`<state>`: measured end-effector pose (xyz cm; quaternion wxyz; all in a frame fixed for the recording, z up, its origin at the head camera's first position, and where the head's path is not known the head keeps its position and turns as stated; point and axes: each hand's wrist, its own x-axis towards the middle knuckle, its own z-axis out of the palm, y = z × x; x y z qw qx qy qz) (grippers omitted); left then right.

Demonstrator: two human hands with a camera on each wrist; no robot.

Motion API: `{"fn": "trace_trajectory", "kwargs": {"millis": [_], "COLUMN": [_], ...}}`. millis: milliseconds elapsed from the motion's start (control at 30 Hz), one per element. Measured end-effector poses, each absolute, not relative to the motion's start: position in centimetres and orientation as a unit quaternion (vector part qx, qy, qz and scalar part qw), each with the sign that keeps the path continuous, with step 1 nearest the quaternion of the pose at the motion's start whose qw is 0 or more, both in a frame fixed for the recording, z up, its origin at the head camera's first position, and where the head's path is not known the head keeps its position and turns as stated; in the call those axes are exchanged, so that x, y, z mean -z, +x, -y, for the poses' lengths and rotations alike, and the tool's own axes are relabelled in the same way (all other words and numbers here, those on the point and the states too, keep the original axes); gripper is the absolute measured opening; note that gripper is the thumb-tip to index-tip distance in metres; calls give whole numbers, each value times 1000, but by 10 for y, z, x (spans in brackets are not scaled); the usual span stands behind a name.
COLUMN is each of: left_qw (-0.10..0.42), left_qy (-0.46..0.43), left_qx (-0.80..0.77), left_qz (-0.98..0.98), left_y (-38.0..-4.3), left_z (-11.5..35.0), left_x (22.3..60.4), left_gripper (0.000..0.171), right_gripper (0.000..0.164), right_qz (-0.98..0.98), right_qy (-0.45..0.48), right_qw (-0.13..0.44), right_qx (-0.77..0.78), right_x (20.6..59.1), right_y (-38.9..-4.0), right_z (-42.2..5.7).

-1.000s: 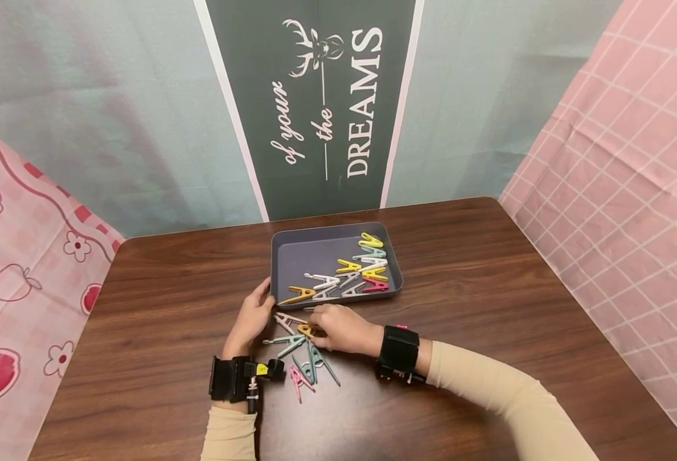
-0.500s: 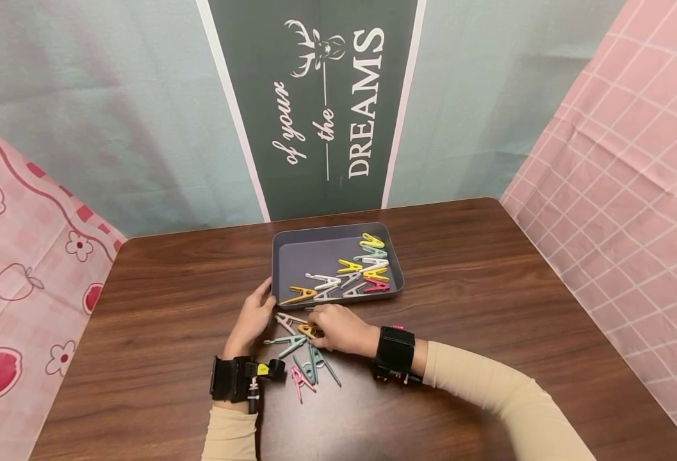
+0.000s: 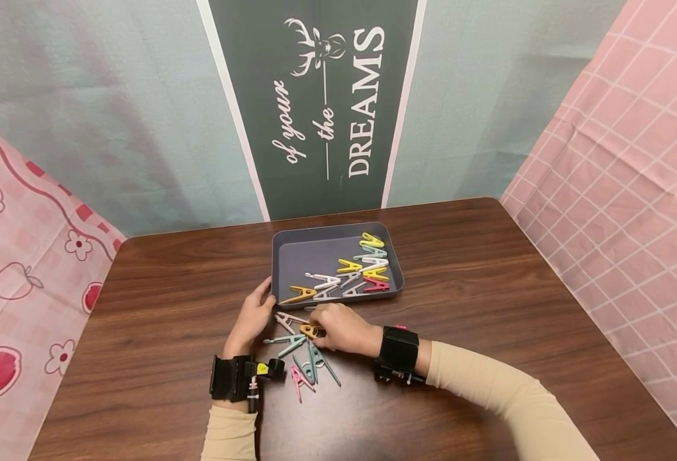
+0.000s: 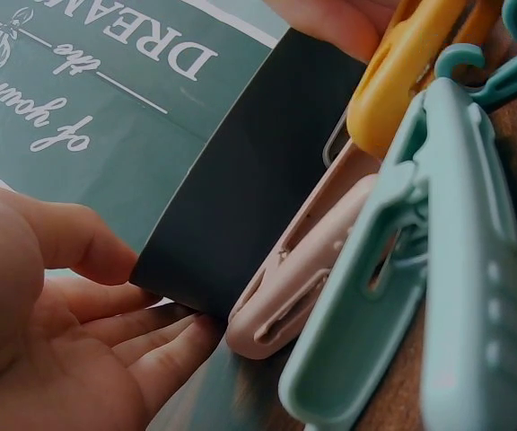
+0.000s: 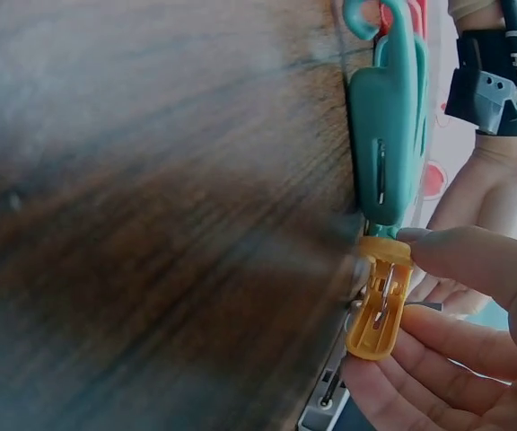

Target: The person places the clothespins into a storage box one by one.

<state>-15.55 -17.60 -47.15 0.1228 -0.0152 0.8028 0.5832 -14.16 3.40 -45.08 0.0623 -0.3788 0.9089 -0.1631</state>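
Note:
My left hand (image 3: 255,318) holds the near left corner of a dark grey tray (image 3: 292,234). In the left wrist view its thumb and fingers (image 4: 164,359) lie about that corner. My right hand (image 3: 342,328) grips an orange-yellow clothespin (image 5: 380,305) in front of the tray, thumb at one end and fingers at the other. Around it on the table lie a pale pink clothespin (image 4: 303,260), a light teal clothespin (image 4: 402,260), darker teal ones (image 3: 317,360) and a pink one (image 3: 300,383). A grey clothespin (image 5: 326,400) is partly hidden near the right fingers.
Inside the tray, several clothespins lie along the right and near sides, among them a yellow one (image 3: 348,266), a red one (image 3: 376,283) and an orange one (image 3: 300,293). The brown wooden table (image 3: 459,269) extends around it, with curtains (image 3: 159,115) behind.
The orange-yellow clothespin has shifted very slightly to the right with my right hand. My left hand stays at the tray corner.

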Motion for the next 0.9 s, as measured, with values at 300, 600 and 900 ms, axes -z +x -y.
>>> {"fn": "trace_trajectory", "kwargs": {"millis": [300, 600, 900], "left_qw": [122, 121, 120], "left_qy": [-19, -15, -15], "left_qx": [-579, -582, -578], "left_qz": [-806, -804, -807], "left_y": [-158, -157, -157], "left_z": [177, 176, 176], "left_x": [475, 472, 473], "left_gripper": [55, 55, 55], "right_gripper": [22, 22, 23], "right_qz": [-907, -908, -903], "right_qy": [-380, -378, -364], "right_qw": [65, 52, 51], "right_qx": [168, 175, 223], "right_x": [440, 424, 416], "right_y": [-141, -149, -161], "right_z": [-35, -35, -36]}}
